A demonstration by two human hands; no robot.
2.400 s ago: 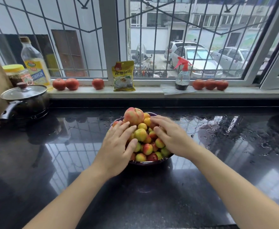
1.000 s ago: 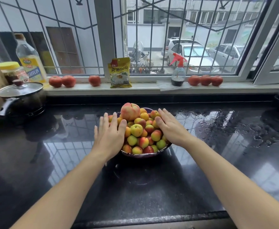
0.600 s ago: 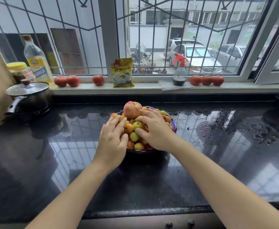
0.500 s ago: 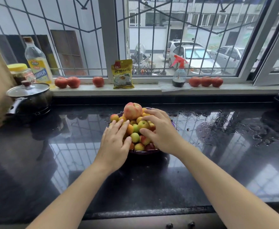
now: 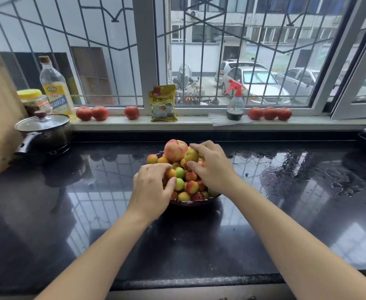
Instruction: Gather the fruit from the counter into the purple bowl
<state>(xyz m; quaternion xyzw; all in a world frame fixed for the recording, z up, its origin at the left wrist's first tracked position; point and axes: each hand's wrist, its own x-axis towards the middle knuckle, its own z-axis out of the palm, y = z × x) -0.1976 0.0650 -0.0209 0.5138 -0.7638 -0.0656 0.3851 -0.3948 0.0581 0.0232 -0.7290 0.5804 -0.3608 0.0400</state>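
The black counter (image 5: 286, 213) shows no loose fruit; the purple bowl (image 5: 190, 202) sits mid-counter, directly ahead of both hands, heaped with small fruit (image 5: 191, 186) under one large peach (image 5: 175, 150). The left hand (image 5: 150, 191) cups the pile's near-left side; the right hand (image 5: 214, 167), farther in, curls round a yellow-green fruit (image 5: 191, 155) beside the peach

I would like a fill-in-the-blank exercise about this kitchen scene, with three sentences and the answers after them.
1. The big peach sits on top of the fruit pile in the ____ bowl.
2. On the sill, ____ tomatoes lie right of the spray bottle.
3. The pot at the left wears a glass ____.

Answers: purple; three; lid
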